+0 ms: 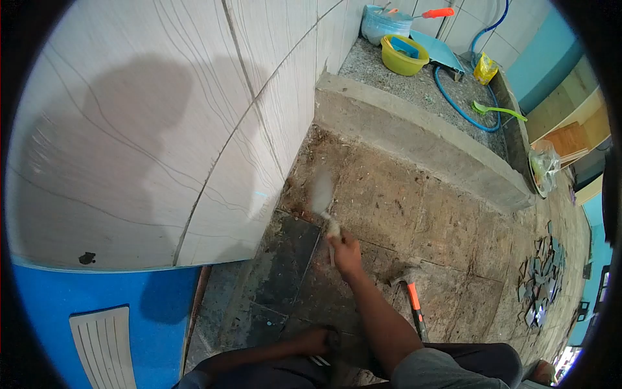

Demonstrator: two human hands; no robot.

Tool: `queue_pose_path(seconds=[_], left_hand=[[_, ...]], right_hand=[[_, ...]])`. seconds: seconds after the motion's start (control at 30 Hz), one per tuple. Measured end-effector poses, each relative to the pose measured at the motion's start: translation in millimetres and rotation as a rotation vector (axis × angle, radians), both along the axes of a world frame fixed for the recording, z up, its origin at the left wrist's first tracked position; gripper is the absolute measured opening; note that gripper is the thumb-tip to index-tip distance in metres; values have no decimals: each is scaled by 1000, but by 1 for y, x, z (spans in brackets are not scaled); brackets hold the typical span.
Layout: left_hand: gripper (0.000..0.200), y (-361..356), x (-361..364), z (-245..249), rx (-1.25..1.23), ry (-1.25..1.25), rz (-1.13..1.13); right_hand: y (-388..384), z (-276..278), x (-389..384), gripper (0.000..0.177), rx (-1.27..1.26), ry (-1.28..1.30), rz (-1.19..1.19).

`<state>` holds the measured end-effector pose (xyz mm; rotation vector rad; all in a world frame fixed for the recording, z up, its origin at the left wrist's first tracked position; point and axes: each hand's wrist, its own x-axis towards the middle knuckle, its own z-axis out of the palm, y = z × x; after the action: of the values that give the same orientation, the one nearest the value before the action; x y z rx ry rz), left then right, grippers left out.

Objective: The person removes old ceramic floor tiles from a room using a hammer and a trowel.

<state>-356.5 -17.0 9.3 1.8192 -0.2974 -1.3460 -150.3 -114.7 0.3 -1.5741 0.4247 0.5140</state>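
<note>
My right hand (348, 254) is closed round the pale handle of a trowel (322, 189). Its blade is smeared by motion over the dirty, rough floor (382, 201), near the foot of the tiled wall. Low in the view, my left hand (319, 340) rests close to my knee; its fingers are in shadow and hard to make out. A claw hammer (414, 297) with an orange and black handle lies on the floor to the right of my right forearm. Dark floor tiles (282, 259) lie to the left of my right hand.
A low concrete kerb (414, 139) bounds a raised area holding a yellow basin (403, 57), a blue hose (447, 97) and a green brush (495, 110). Broken tile pieces (541, 282) are heaped at right. White wall tiles (149, 129) rise at left above a blue band (159, 301).
</note>
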Motion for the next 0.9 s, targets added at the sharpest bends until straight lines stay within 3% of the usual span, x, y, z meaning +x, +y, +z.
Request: queue_pose_path(seconds=[0.1,0.2,0.3,0.4,0.5,0.6,0.7,0.8,0.9], left_hand=[[48,1,-11,-20,-78,-42,59],[49,1,-7,-8,-75,-50,52],[48,3,-7,-11,-32,-35,35],[47,0,-19,-30,-46,-67,39],[47,3,-6,-13,-48,-76,22],[47,2,-8,-9,-35,-73,3],[47,-2,-8,-24,51,-11,-109],[47,-3,-7,-23,61,10,-114],[46,1,-18,-31,-58,-94,25]], right_hand=[[-16,-28,-16,49,-67,-95,464],[-27,-41,-7,50,-13,119,282],[-18,5,-5,51,-216,40,117],[-19,17,-11,47,-8,138,152],[-19,-25,-17,43,-115,-125,453],[-25,-19,1,45,-102,43,74],[-41,21,20,46,-41,77,-20],[-60,21,26,46,36,77,333],[-53,14,31,53,-265,-25,516]])
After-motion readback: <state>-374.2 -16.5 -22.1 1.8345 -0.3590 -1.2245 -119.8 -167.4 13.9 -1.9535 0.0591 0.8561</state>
